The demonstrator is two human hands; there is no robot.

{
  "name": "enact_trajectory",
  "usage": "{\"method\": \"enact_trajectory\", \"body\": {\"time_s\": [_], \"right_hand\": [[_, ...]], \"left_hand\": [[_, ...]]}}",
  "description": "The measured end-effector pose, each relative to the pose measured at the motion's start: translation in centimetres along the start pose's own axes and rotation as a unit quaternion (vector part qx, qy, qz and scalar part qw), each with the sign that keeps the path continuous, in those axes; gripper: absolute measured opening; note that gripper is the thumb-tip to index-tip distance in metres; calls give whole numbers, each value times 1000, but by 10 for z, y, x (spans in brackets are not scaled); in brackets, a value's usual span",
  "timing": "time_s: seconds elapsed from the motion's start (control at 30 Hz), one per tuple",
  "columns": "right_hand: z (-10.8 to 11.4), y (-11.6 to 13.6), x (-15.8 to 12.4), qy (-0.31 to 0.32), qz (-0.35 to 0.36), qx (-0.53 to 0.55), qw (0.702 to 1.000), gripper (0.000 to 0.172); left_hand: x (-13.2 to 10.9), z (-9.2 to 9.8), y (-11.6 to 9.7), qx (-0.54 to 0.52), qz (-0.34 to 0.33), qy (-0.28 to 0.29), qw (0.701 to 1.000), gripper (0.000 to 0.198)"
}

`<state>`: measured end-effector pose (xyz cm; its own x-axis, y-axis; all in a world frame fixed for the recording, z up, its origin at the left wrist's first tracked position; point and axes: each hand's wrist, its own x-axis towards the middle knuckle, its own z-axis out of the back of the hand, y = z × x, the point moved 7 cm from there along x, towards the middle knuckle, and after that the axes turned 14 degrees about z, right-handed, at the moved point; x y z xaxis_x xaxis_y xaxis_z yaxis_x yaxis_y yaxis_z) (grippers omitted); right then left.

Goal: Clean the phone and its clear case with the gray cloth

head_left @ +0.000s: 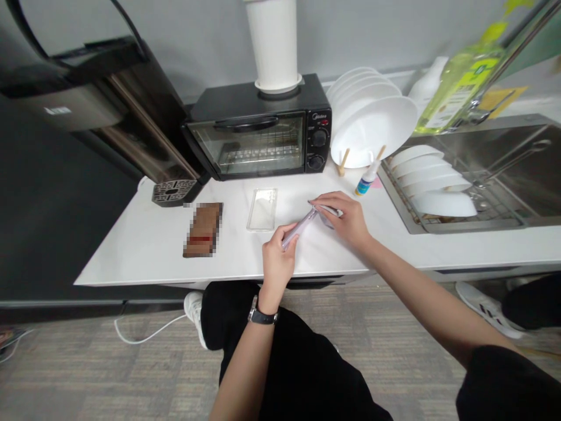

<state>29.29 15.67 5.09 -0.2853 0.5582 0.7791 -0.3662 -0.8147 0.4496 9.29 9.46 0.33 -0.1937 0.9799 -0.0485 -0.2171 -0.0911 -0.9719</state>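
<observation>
Over the counter, my left hand grips the lower end of a slim lilac phone, seen nearly edge-on. My right hand is closed at the phone's upper end, fingers bent over a thin greyish piece that looks like a cloth; its full shape is hidden. Just left of the phone, a clear phone case lies flat on the counter. A small spray bottle with a blue label stands beyond my right hand.
A toaster oven carries a white pot. White plates stand right of it, near a sink rack with bowls. At left are a drinks machine and a blurred brown item. Another person's shoe shows at right.
</observation>
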Motion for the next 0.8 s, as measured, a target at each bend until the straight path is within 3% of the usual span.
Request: {"method": "enact_trajectory", "body": {"time_s": [0.23, 0.47, 0.57, 0.7, 0.8], "right_hand": [[-12, 20, -9, 57, 27, -16, 998, 34], [-58, 76, -33, 103, 115, -8, 988, 50], [-69, 87, -36, 115, 139, -4, 984, 56], [-61, 76, -33, 146, 148, -19, 978, 63], [-40, 51, -28, 140, 115, -53, 982, 63]], "left_hand": [[0, -4, 0, -7, 0, 26, 1000, 24], [6, -3, 10, -35, 57, 25, 997, 6], [9, -2, 16, -50, 90, 32, 994, 14], [8, -1, 11, -67, 56, 28, 996, 3], [6, -2, 5, -72, 21, 35, 997, 17]]}}
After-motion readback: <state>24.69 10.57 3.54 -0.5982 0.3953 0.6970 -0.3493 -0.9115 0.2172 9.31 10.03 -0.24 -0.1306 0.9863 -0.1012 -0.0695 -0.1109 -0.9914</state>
